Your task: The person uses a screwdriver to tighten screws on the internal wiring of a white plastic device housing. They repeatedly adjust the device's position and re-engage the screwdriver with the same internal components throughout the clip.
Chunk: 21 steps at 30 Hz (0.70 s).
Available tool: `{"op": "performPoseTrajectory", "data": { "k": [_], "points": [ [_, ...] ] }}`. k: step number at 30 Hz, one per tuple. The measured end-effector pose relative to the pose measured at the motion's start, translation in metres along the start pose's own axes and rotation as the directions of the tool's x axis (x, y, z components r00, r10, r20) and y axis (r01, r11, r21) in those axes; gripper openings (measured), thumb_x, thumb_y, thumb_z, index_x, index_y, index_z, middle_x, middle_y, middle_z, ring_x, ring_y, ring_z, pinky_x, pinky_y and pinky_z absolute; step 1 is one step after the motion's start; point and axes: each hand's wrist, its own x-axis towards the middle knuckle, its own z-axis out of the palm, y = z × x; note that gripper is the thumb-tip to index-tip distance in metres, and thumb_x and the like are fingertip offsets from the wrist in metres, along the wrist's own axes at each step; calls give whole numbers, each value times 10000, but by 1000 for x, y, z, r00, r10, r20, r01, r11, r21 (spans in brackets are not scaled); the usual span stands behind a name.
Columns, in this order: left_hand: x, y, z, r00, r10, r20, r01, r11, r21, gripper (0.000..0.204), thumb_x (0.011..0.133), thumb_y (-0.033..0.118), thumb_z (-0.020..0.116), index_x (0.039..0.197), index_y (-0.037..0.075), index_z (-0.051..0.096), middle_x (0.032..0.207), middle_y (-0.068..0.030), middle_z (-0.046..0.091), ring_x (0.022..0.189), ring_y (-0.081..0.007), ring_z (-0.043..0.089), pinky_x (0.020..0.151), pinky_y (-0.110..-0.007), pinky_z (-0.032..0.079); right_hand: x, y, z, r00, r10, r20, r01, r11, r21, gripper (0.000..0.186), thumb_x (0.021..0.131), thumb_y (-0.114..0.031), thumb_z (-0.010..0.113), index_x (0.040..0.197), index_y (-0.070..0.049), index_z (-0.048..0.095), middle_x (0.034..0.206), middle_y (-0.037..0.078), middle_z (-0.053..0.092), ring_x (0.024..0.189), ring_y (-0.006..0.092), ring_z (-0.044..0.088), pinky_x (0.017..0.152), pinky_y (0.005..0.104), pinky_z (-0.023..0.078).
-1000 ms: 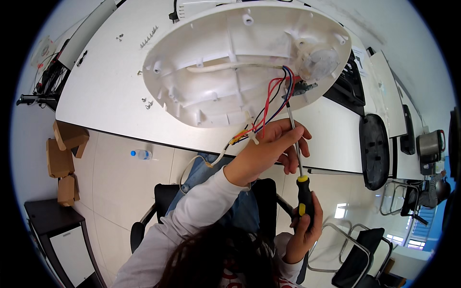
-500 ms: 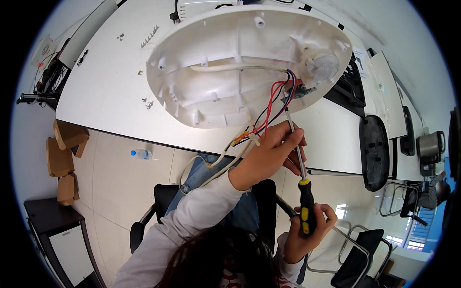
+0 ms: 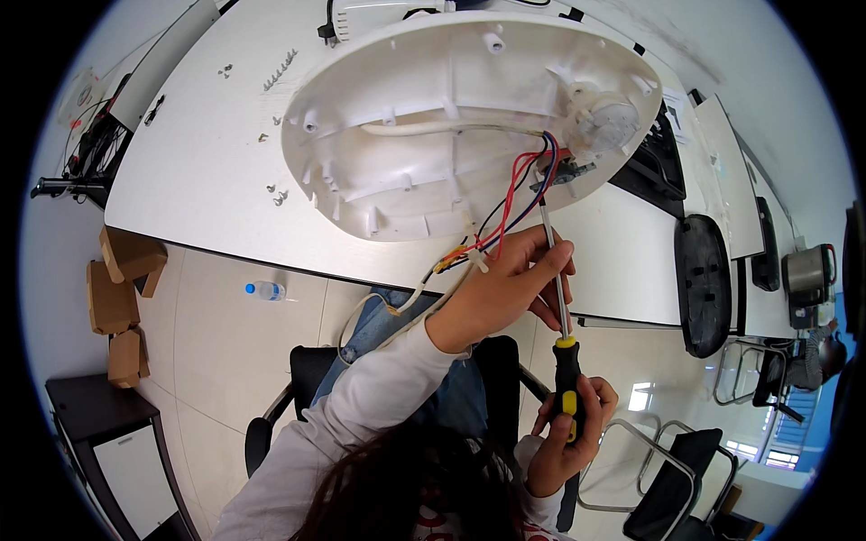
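Note:
A large white oval plastic housing point(image 3: 424, 81) lies on the table with its hollow, ribbed inside facing up. My right hand point(image 3: 577, 442) is closed round the black and yellow handle of a screwdriver point(image 3: 567, 374). Its metal shaft runs between the thumb and fingers of my left hand point(image 3: 505, 284). The shaft's far end reaches a small dark metal part point(image 3: 568, 174) at the housing's right, beside a round translucent cover point(image 3: 606, 124); the tip itself is hard to make out. Red, blue and black wires point(image 3: 514, 185) loop from there past my left hand to a white cable point(image 3: 406, 305).
Loose screws point(image 3: 280, 72) lie in a row and in small groups on the table point(image 3: 198, 171). A black oval panel point(image 3: 704, 286) sits at the right edge, near a black tray-like part point(image 3: 654, 162). A bottle point(image 3: 264, 289) and cardboard boxes point(image 3: 113, 293) are on the floor.
The housing has shifted slightly to the right. My right hand and the screwdriver handle have moved a little left, and its fingers sit differently round the handle. My left hand has barely moved.

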Motion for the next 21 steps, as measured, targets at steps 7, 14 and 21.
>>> {"op": "performPoseTrajectory", "data": {
  "k": [7, 14, 21],
  "points": [
    [1, -3, 1, 1000, 6, 2, -6, 998, 67, 296, 961, 306, 452, 902, 17, 474, 735, -77, 596, 600, -166, 654, 514, -233, 533, -1, 2, -3, 1000, 6, 1, -6, 1000, -9, 316, 920, -171, 487, 1168, 20, 525, 1099, 142, 402, 634, 145, 556, 504, 216, 427],
    [1, -3, 1, 1000, 8, -2, -8, 997, 70, 301, 963, 307, 443, 914, 12, 465, 732, -76, 585, 593, -171, 650, 509, -240, 537, -1, 7, 0, 1000, -14, -24, 14, 1000, -17, 384, 922, -266, 490, 1165, 29, 523, 1115, 125, 398, 587, 117, 487, 429, 199, 351],
    [0, 0, 2, 1000, -8, -10, 9, 996, 85, 307, 964, 315, 437, 922, 13, 468, 741, -79, 585, 601, -165, 645, 510, -244, 539, 0, 1, -2, 1000, 17, -6, -17, 1000, 1, 329, 913, -184, 495, 1163, 29, 530, 1112, 137, 398, 623, 139, 525, 518, 223, 422]
  ]
}}
